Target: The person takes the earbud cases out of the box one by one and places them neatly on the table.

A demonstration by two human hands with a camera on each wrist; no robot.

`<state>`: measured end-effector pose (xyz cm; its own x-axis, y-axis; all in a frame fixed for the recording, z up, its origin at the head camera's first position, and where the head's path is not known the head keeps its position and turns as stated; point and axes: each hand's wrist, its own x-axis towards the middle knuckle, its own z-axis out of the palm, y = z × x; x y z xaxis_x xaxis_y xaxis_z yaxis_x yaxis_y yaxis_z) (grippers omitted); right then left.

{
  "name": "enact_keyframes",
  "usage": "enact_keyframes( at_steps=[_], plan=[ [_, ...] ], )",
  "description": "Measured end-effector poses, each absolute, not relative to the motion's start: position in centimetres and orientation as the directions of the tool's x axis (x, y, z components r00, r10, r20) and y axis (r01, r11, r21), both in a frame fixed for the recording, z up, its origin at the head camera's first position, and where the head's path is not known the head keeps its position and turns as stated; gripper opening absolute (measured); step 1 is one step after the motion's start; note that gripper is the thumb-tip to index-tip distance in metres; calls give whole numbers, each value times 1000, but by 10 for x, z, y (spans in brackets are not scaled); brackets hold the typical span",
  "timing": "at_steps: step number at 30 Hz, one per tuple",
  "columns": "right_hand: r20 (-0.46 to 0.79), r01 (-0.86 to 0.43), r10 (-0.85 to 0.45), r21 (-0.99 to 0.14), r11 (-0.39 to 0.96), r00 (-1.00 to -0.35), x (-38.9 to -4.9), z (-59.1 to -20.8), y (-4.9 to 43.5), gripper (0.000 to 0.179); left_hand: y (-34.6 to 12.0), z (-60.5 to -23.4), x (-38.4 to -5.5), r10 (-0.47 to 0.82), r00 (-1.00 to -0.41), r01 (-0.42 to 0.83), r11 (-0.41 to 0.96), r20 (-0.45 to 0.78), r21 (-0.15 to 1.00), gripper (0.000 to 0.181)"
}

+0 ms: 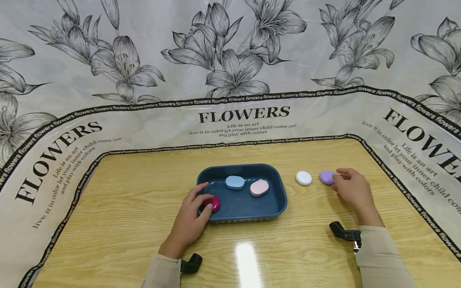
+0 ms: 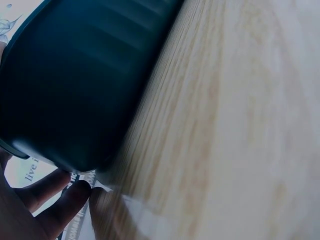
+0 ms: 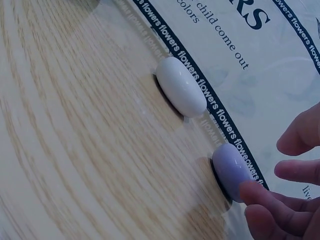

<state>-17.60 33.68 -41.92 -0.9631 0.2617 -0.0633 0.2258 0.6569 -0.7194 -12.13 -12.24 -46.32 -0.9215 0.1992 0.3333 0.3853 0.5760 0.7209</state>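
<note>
In the head view my left hand [image 1: 191, 214] reaches over the left end of a dark blue tray [image 1: 245, 215], thumb and index finger pinching a glossy magenta disc [image 1: 216, 203] inside it. Seen from the left wrist, other fingers [image 2: 65, 202] lie by the tray's outer wall [image 2: 85, 90]; the disc is hidden there. On the right, my right hand [image 1: 354, 191] touches the right edge of a smooth purple disc [image 1: 326, 177] lying on the table. The right wrist view shows fingertips [image 3: 252, 190] against the purple disc [image 3: 231, 170], the other fingers spread apart.
A light blue oval piece [image 1: 235, 183] and a pale pink oval piece [image 1: 259, 187] lie in the tray. Between tray and purple disc sits a white disc [image 1: 303, 178]. The wooden table [image 1: 129, 192] is bordered by a flower-printed cloth [image 1: 245, 120].
</note>
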Motion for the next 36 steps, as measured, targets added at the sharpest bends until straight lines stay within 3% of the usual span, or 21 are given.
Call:
enact_keyframes(
  at_steps=[17,36],
  plan=[
    [101,186,421,-787,587,-901,-176,-415,328,40,-123,-463,-119,189,-932,359,585,308,727,23],
    [125,57,297,-842,537,-947,-176,-409,305,37,-124,-462,-125,205,-926,376,576,317,726,24]
  ],
)
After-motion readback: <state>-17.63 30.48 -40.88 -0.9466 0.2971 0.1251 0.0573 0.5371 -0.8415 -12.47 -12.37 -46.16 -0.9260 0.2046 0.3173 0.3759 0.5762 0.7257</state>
